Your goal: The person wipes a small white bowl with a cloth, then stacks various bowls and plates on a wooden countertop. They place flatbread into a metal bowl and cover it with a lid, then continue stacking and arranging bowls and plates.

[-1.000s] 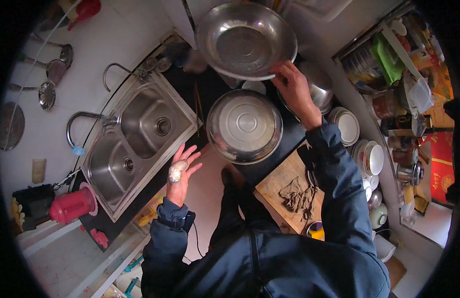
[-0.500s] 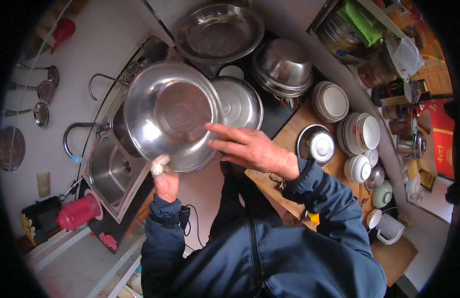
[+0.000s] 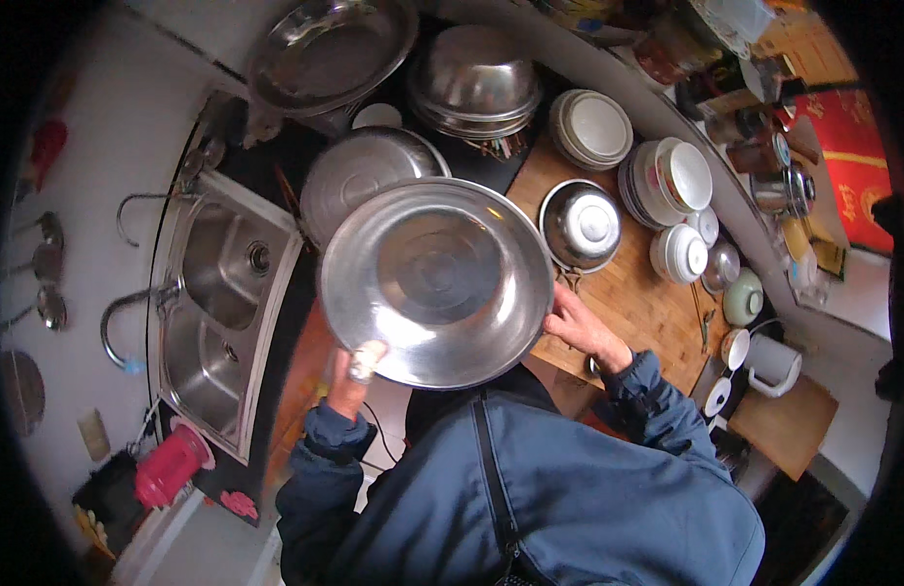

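Count of basins handled: one. It is a large round silver stainless-steel basin (image 3: 437, 278) at the centre of the frame, held open side up; wall smooth and reflective, base marked by concentric rings.

Grip, left hand (image 3: 348, 385): clamped on the basin at its lower-left rim, thumb over the edge, a white wrapping on the thumb; remaining fingers largely hidden. Grip, right hand (image 3: 586, 328): closed on the same basin at its right rim; fingertips partly hidden.

Other large metalware: one overturned round steel basin (image 3: 349, 171), partly covered by the held one; one wide, shallow steel basin (image 3: 325, 54), inside showing, upper left; one stack of domed metal bowls (image 3: 478, 73), top centre, number not countable.

Right of centre: one smooth-grained tan wooden board (image 3: 647, 317), bearing one inverted shiny steel bowl (image 3: 581, 223). Three stacks of white round crockery (image 3: 590, 125) stand at upper right; individual pieces not countable. Near them, one pale green rounded bowl (image 3: 743, 298).

Left side: one brushed-steel sink (image 3: 219, 269) with two compartments, one drain in each, and two curved metal taps (image 3: 110, 317). Lower left: one pink plastic jug-shaped vessel (image 3: 171, 466) and one pink flower-shaped piece (image 3: 239, 504).
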### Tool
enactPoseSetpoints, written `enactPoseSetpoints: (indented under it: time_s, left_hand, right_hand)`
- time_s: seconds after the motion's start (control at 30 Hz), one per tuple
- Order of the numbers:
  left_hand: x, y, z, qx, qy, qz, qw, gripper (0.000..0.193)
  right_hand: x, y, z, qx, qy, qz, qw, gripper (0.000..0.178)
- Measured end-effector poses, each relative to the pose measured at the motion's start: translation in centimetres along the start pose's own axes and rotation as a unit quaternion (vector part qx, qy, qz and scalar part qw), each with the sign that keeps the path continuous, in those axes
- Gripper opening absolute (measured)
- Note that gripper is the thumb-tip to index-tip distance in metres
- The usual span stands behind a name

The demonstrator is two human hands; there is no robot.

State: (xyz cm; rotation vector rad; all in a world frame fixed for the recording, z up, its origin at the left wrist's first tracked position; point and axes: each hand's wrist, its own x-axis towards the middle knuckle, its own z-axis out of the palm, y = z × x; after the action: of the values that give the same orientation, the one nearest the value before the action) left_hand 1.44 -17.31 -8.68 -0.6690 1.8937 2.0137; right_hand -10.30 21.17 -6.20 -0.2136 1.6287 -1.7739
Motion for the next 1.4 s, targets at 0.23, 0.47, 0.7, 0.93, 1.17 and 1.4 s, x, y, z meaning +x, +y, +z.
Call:
enactPoseSetpoints:
  time_s: [0.23,0.47,0.7,0.93,1.17,1.4]
  left_hand:
    - [4.8,-5.3,5.8,0.101,-0.256,0.003,0.961,0.057]
    - [8.2,-3.1,6.4,0.16,-0.267,-0.013,0.95,0.059]
    - [7.4,2.8,5.5,0.296,-0.293,0.035,0.909,0.093]
    - [8.0,-1.8,5.3,0.165,-0.305,0.079,0.935,0.082]
    - [11.0,-6.3,10.6,0.058,-0.299,0.042,0.952,0.071]
    - [8.4,-4.4,-0.6,-0.053,-0.326,-0.145,0.933,0.068]
  right_hand:
    - [-9.0,6.6,0.7,-0.018,0.179,0.197,0.964,0.037]
    - [-8.4,9.8,3.2,0.094,0.223,0.184,0.953,0.04]
    - [-8.0,11.3,5.7,0.182,0.141,0.287,0.93,0.04]
    - [-8.1,12.5,5.9,0.139,0.207,0.231,0.94,0.04]
    - [-10.5,6.9,0.9,-0.029,0.156,0.416,0.895,0.049]
    - [-5.0,-3.1,-1.2,-0.048,0.138,0.23,0.962,0.033]
